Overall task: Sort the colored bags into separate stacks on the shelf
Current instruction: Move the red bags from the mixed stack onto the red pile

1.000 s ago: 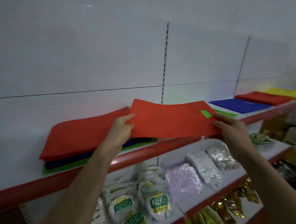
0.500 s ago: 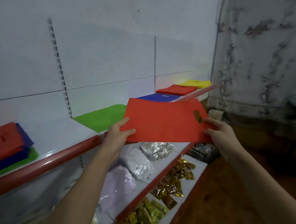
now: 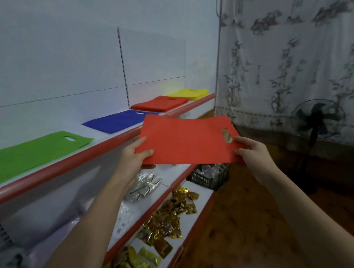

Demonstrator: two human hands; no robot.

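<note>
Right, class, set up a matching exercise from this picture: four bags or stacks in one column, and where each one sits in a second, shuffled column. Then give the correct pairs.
Column 1
1. green bag
2. blue bag
3. yellow stack
4. held red bag

Column 2
A. at the far end of the top shelf
B. off the shelf, gripped by the left hand and right hand
C. nearest to the camera on the top shelf
D. between the green bag and the red stack

Pairs: 1-C, 2-D, 3-A, 4-B
</note>
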